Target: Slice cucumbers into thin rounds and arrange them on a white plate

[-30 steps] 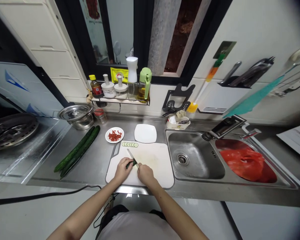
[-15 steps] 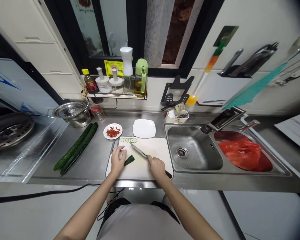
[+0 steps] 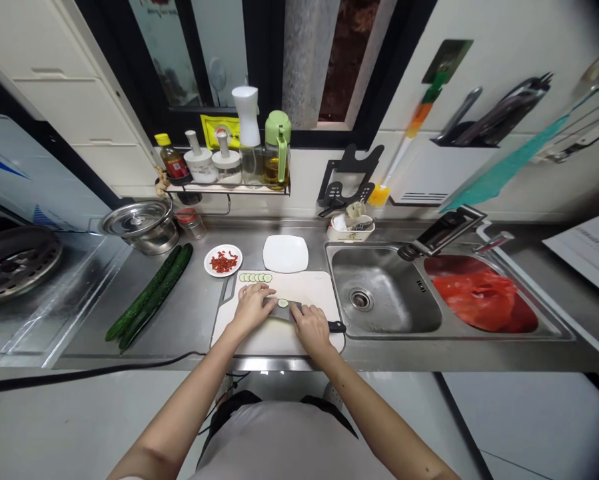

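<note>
My right hand (image 3: 312, 328) is closed around a kitchen knife (image 3: 336, 327) with a black handle. The blade points left across a white cutting board (image 3: 324, 287), and a pale cucumber slice (image 3: 282, 303) rests against its flat side. My left hand (image 3: 252, 308) is bent, thumb and fingers close together by the tip end of the blade. Whatever is under those fingers is hidden, and the short dark cucumber piece cannot be seen. A row of cucumber slices (image 3: 255, 277) lies along the board's upper left edge.
Above the board stand a white square plate (image 3: 286, 253) and a round dish of red bits (image 3: 223, 261). Two whole cucumbers (image 3: 152, 297) lie left. To the right is a sink (image 3: 386, 287), with a red plastic bag (image 3: 476, 300) in its second basin. A lidded pot (image 3: 139, 227) stands back left.
My left hand has moved up and right to the blade, and the cucumber piece has dropped from view. The knife has turned more level, and a slice now shows on its blade.
</note>
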Demonstrator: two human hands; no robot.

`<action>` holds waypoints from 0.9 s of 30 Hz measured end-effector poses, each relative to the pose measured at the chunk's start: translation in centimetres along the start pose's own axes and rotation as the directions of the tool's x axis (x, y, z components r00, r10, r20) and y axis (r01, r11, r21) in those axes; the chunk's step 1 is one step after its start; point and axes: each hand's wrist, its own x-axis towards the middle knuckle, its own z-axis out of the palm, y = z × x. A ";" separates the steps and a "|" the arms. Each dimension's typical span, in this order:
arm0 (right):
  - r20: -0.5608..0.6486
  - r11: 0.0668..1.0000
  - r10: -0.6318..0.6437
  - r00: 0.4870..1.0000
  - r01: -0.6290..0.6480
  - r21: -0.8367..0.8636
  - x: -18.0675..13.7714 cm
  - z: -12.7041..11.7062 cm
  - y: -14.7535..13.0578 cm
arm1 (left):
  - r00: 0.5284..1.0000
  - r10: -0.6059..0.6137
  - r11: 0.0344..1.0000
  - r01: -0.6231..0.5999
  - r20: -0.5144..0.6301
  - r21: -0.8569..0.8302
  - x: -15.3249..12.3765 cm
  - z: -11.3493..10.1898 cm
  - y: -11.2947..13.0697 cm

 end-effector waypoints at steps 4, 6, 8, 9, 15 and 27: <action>-0.024 0.999 -0.032 0.999 0.031 -0.017 -0.2 -0.1 -0.2 | 0.997 -0.019 1.000 0.018 0.078 0.013 0.2 0.4 1.0; -0.031 0.999 -0.036 0.999 0.035 -0.016 -0.3 -0.2 -0.2 | 0.994 -0.027 1.000 0.027 0.110 0.006 0.3 0.4 1.3; -0.038 0.999 -0.036 0.999 0.036 -0.010 -0.3 -0.3 -0.2 | 0.991 -0.036 0.999 0.037 0.129 -0.003 0.4 0.3 1.4; -0.040 0.999 -0.036 0.999 0.035 -0.007 -0.3 -0.3 -0.2 | 0.990 -0.043 0.999 0.044 0.136 -0.007 0.5 0.3 1.5; -0.030 1.000 -0.020 0.999 0.019 -0.018 -0.3 0.0 0.1 | 0.984 -0.082 0.990 0.098 0.159 -0.098 1.1 0.2 2.3; 0.006 0.967 0.253 0.967 -0.253 -0.023 -2.0 0.5 5.1 | 0.885 -0.454 0.870 0.415 -0.104 -0.267 2.8 0.4 -3.4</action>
